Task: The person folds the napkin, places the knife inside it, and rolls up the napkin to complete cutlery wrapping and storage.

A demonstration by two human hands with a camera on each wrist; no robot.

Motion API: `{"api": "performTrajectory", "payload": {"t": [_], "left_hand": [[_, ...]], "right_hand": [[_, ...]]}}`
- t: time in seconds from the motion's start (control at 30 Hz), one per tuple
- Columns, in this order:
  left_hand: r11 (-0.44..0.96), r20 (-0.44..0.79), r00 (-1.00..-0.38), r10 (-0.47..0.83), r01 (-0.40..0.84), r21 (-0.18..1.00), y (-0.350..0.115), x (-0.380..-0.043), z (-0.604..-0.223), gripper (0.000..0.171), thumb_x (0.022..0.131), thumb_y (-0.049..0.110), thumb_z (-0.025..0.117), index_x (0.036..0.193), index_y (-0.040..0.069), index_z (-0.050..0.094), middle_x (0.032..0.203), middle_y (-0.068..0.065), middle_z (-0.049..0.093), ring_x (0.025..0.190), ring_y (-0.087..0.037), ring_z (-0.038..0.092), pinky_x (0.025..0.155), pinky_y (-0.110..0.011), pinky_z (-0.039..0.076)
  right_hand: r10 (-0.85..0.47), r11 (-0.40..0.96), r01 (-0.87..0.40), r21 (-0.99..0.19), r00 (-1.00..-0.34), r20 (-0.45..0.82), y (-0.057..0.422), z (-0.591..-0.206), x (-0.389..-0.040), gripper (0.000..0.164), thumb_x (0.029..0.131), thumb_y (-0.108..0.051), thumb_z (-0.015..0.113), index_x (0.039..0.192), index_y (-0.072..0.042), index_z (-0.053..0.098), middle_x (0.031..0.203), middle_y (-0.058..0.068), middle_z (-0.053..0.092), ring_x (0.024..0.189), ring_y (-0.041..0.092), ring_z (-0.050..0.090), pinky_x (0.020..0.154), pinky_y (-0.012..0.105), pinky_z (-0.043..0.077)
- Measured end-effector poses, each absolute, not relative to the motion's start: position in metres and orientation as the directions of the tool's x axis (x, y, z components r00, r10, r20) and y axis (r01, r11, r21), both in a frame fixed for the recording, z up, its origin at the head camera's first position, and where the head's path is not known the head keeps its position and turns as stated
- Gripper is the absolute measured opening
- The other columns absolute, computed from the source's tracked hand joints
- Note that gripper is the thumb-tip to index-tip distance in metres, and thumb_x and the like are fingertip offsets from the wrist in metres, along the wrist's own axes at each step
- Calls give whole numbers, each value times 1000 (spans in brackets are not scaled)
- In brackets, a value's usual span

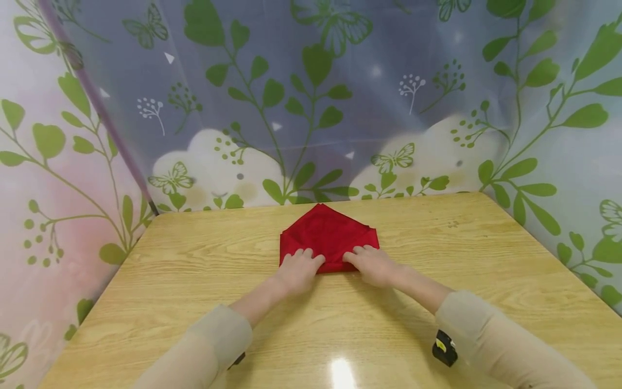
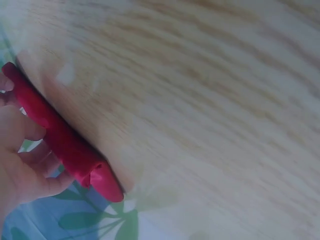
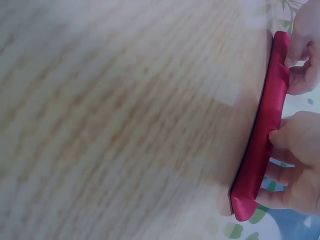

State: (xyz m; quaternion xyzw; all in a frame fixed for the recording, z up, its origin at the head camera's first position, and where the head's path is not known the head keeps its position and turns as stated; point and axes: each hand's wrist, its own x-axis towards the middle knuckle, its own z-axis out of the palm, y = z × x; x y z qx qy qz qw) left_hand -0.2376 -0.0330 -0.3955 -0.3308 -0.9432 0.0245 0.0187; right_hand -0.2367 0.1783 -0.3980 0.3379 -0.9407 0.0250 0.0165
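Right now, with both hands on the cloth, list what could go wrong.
The cloth could skew if the left hand and right hand pull unevenly. Its rounded fold might loosen once released. The far tip, seemingly near the back edge of the table, could slip over if pushed.

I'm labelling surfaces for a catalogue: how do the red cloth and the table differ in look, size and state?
The red cloth is plain red; the table is yellowish-brown with wood grain. The red cloth is much smaller than the table. The red cloth is folded, while the table lies flat. Both shine in places.
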Motion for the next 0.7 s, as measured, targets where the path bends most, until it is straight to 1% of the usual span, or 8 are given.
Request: {"api": "performTrajectory", "payload": {"t": [0.17,0.33,0.43,0.57,0.7], "left_hand": [[758,79,-758,647,629,-173,-34,-236,-396,22,83,14,65,104,14,58,93,-8,55,87,-23,51,66,-36,44],[717,129,-716,686,635,-286,-33,-232,-399,20,82,17,68,100,12,60,90,-7,54,85,-22,50,64,-34,45],[693,155,-691,706,629,-353,-31,-230,-401,19,82,16,68,99,9,61,87,-7,53,80,-21,51,60,-32,45],[668,161,-673,722,616,-419,-29,-227,-404,25,81,18,69,101,8,59,85,-7,54,78,-21,53,57,-30,45],[667,157,-678,718,606,-434,-27,-227,-406,30,80,20,71,104,7,57,87,-8,56,79,-21,54,57,-30,46]], "right_hand": [[-626,776,-627,-69,-779,41,178,-399,-241,28,84,2,61,111,-7,60,95,11,60,86,26,58,74,37,50],[-621,779,-621,-85,-783,36,177,-399,-243,29,83,2,62,110,-8,61,94,9,60,84,24,58,71,35,50],[-624,776,-625,-84,-780,42,177,-399,-244,28,83,3,62,108,-7,62,91,9,60,81,23,57,69,34,49],[-613,786,-614,-78,-789,36,176,-397,-245,28,82,5,62,107,-7,63,90,10,60,80,24,58,65,33,49],[-601,796,-601,-76,-799,26,175,-394,-246,28,82,5,61,107,-7,63,91,10,61,80,24,58,65,33,49]]}}
